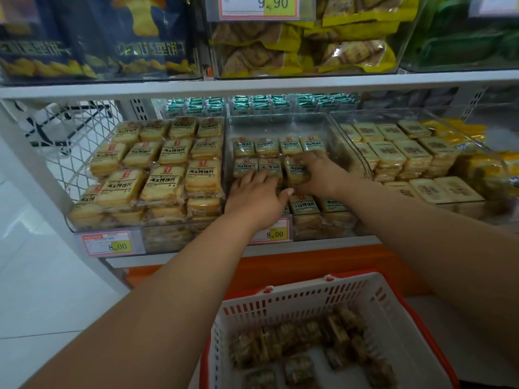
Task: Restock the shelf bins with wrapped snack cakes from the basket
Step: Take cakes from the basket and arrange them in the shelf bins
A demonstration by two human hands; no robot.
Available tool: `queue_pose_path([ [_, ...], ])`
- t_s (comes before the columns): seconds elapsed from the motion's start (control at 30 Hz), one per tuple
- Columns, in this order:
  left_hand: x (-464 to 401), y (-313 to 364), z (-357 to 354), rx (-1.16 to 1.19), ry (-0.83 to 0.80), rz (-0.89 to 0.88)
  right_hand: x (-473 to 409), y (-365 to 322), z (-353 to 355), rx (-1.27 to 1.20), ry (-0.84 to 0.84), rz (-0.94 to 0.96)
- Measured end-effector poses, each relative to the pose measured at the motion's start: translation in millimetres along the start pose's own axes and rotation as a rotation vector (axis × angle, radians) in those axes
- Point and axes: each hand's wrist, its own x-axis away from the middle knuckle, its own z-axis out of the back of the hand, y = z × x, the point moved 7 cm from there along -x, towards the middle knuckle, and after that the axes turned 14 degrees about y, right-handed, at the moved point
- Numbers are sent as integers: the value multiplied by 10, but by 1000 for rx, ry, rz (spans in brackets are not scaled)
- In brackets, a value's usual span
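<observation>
Now: both hands in the middle shelf bin

Clear, glossy plastic middle bin (348,141) on the white metal shelf (196,89) holds rows of flat, squarish wrapped snack cakes (266,147) in crinkly film with green-tinted labels. Left hand (254,192) lies flat, fingers straight and spread, pressing on the cakes of the near row. Right hand (314,171) has fingers curled over one cake pack (295,171) in that row, gripping it. Left bin (73,220) carries thicker yellow-labelled packs (163,181); right bin (421,113) has pale cream packs (404,158). Near, below the arms, a white slotted plastic basket (309,299) with red trim holds more dark, speckled wrapped cakes (297,343) lying loose. Orange price tags (109,244) sit on the shelf edge.
</observation>
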Motion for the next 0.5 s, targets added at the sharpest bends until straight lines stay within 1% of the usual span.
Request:
queue_pose_path([
  [0.13, 7, 5, 49, 18, 68, 25, 169, 13, 216, -28, 80, -34],
  [0.23, 109, 103, 159, -18, 197, -6, 459, -44, 457, -148, 187, -15],
  [0.33, 359, 360, 275, 3, 402, -158, 888, -84, 628, -307, 264, 36],
  [0.4, 584, 569, 303, 53, 531, -284, 1202, -64, 667, -360, 269, 64],
  [0.43, 689, 665, 287, 79, 566, -328, 1354, -31, 667, -368, 268, 66],
  [0.5, 876, 827, 177, 140, 560, -366, 1627, 106, 600, -364, 252, 29],
])
